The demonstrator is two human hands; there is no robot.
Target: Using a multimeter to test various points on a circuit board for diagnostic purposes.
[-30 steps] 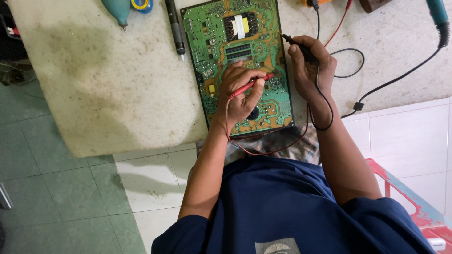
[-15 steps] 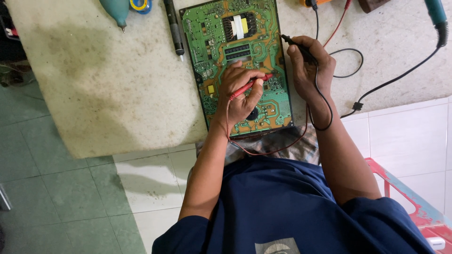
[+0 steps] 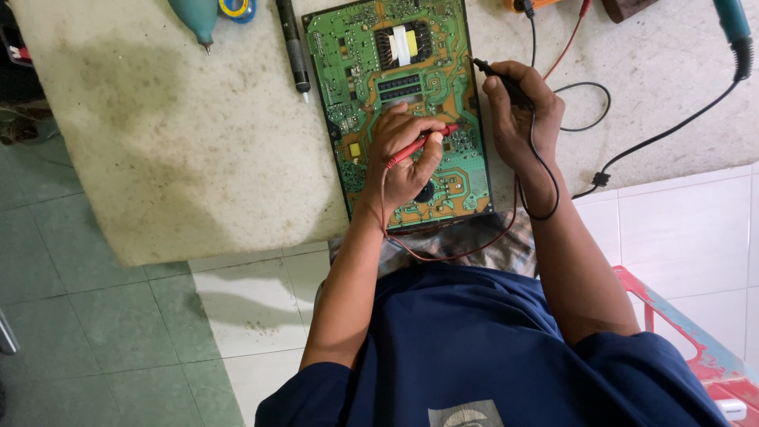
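A green circuit board lies on a worn pale table. My left hand rests on the board's lower half and grips a red test probe, whose tip touches the board near its middle. My right hand is at the board's right edge and holds a black test probe, with the tip pointing at the upper right edge of the board. Red and black leads loop from the probes down past the table edge and back up to the top of the view.
A black pen-like tool, a teal tool and a solder reel lie left of the board. At the top is part of an orange meter. A teal-handled iron with a black cable lies right. A red stool stands lower right.
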